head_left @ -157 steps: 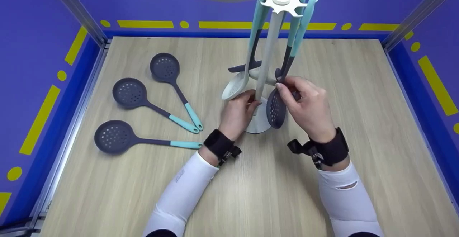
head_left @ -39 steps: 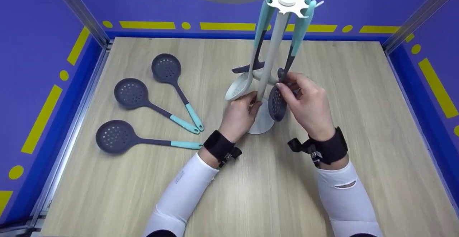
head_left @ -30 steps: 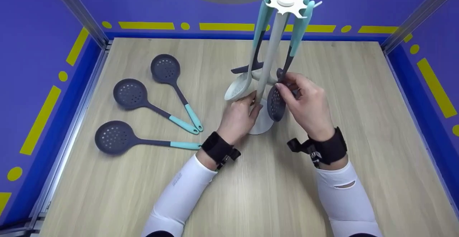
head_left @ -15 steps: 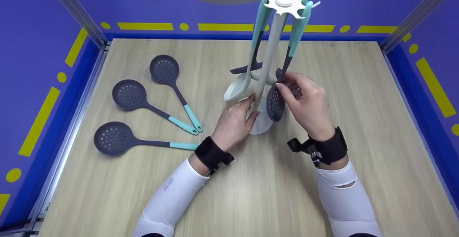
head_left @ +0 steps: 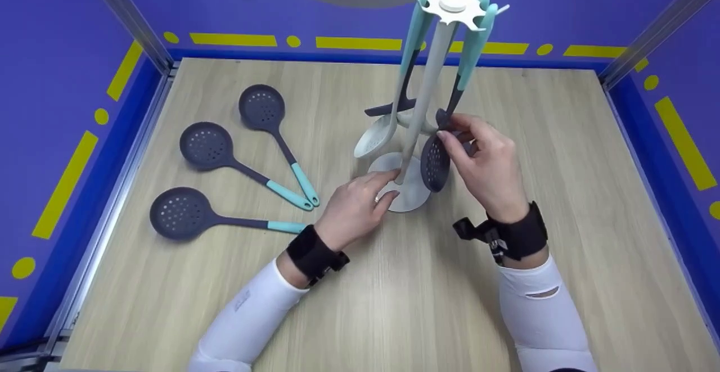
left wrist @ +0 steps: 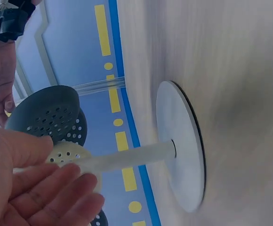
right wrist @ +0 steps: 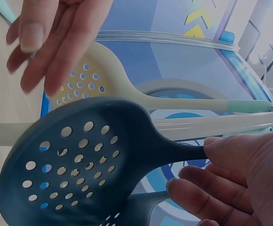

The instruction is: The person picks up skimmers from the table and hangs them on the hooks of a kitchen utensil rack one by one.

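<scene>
A white utensil rack stands on a round base, its pole leaning in the head view. Mint-handled utensils hang from its top. My right hand pinches the neck of a dark grey skimmer hanging at the rack's right side; its perforated bowl fills much of the right wrist view. My left hand is beside the foot of the pole, fingers extended and thumb apart, holding nothing. In the left wrist view its fingers overlap the pole. A cream skimmer hangs at the rack's left.
Three dark grey skimmers with mint handles lie on the wooden table at the left: an upper one, a middle one and a lower one. The lower handle's end is behind my left wrist. Blue walls enclose the table.
My left hand has let go of the pole and drawn down and left toward me, uncovering more of the base. The right hand keeps its pinch on the hanging skimmer.
</scene>
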`<state>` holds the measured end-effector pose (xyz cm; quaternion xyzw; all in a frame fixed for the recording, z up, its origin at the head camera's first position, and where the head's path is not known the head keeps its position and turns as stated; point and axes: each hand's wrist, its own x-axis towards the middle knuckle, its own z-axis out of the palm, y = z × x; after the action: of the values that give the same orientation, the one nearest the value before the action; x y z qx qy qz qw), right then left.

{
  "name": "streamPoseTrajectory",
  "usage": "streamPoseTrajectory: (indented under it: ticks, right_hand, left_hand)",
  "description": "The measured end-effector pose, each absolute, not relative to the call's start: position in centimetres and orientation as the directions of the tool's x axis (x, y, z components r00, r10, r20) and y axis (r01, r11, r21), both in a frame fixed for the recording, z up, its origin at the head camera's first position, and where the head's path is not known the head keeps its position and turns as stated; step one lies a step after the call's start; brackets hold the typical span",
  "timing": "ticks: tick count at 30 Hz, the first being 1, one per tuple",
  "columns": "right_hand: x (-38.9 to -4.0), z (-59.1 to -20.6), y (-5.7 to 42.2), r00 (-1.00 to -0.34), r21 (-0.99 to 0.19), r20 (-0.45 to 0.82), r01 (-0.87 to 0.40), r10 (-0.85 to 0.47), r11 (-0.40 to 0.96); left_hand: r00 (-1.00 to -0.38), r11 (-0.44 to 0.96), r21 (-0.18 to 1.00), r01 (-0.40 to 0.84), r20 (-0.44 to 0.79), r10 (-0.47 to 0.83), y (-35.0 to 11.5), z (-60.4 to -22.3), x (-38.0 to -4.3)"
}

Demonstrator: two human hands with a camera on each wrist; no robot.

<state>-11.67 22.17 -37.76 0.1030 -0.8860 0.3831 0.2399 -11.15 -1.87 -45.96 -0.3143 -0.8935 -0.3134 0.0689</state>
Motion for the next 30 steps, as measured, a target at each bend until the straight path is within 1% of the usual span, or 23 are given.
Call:
streamPoseTrajectory:
  ticks: [2,5,10,15,19,24,30]
  right_hand:
    - [-11.7,-37.7,22.2,-0.865,-0.628,0.502,-0.368,-0.003,0.686]
    - [-11.7,-37.7,22.1,-0.866,-0.627,0.499,-0.366,-0.006,0.688]
    - [-11.7,-37.6,22.1,-0.866,-0.628,0.501,-0.364,-0.001,0.687]
    - [-11.7,-37.6,22.2,-0.857,-0.627,0.515,-0.374,0.005,0.683]
    - [-11.7,-37.6,22.3,-0.857,-0.632,0.515,-0.365,0.018,0.683]
    - [-11.7,-37.5,22.8,-0.852,-0.641,0.523,-0.361,0.041,0.677]
    - [-11.8,-37.4,23.1,-0.836,-0.631,0.546,-0.363,0.060,0.685]
  left_hand:
    - [-0.781,0.601,0.504,0.621,0.331,0.529,-2.7,-46.1,-10.8]
    - [-0.782,0.611,0.493,0.620,0.326,0.531,-4.4,-46.4,-10.4]
    - [-0.822,0.669,0.480,0.567,0.291,0.489,-8.1,-47.1,-10.5]
    - [-0.882,0.732,0.495,0.467,0.209,0.422,-12.3,-47.4,-10.7]
    - [-0.911,0.770,0.497,0.400,0.127,0.392,-15.7,-47.2,-10.5]
    - [-0.926,0.815,0.465,0.347,0.030,0.377,-18.9,-47.1,-10.1]
    - [-0.928,0.840,0.434,0.325,-0.024,0.371,-20.5,-47.6,-9.4]
